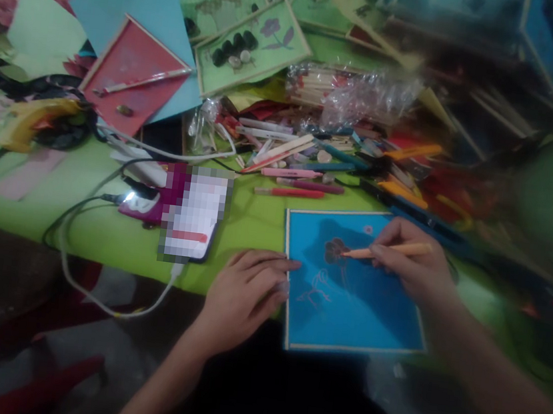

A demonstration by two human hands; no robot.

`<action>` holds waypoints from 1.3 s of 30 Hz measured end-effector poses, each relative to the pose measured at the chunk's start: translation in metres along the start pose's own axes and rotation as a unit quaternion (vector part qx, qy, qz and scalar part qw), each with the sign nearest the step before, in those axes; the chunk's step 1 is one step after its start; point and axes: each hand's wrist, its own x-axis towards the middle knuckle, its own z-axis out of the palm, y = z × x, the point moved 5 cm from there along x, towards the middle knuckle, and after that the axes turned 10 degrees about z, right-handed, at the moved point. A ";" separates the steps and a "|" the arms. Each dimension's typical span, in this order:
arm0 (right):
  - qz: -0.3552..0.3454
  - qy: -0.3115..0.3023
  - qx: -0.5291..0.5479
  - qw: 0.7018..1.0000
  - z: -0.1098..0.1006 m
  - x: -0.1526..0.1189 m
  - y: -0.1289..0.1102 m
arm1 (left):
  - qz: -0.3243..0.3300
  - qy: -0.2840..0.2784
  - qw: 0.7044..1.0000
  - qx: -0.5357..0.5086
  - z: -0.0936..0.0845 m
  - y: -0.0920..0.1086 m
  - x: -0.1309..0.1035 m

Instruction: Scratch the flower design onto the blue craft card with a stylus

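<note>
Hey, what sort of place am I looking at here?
Probably a craft table, at home or in a small workshop: pens and sticks lie heaped on it, a yellow glue gun sits at the left, and the right hand holds an orange pen to a blue panel.

Orange pen [360, 253] slanted over framed blue board [368, 316].

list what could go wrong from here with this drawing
If the bare left hand at its edge slips, the square, pale-edged blue board could shift and spoil the line. The bare right hand, holding a slim orange pen, might smear the dark petalled flower. A snag on the looping white cable could tug the pale-screened rectangular phone.
</note>
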 end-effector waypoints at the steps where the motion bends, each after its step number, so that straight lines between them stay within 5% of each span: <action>1: 0.005 0.000 -0.005 1.000 0.000 0.000 0.000 | 0.001 0.000 1.000 0.000 0.000 0.000 0.000; 39: 0.027 -0.037 -0.015 0.999 0.003 -0.002 0.001 | -0.008 -0.005 1.000 -0.006 0.001 0.000 -0.002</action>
